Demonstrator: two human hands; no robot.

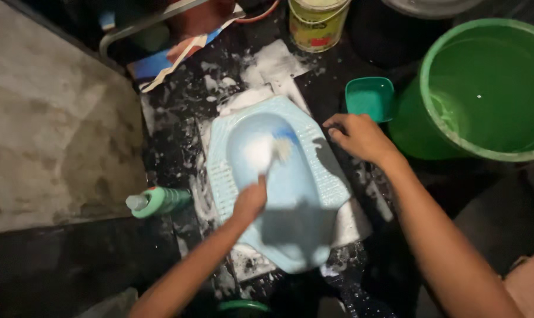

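brush [277, 150] gripped in my left hand [249, 202], handle stiff, wet, likely slippery; hold low on handle. right hand [358, 136] loosely curled, braced on soapy squat pan [331, 182] rim.

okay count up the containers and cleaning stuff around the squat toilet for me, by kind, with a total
Buckets: 1, green bucket
Scoops: 1, teal scoop
Bottles: 1, green bottle
Tubs: 1, yellow tub
Brushes: 1, brush in the left hand
Total: 5
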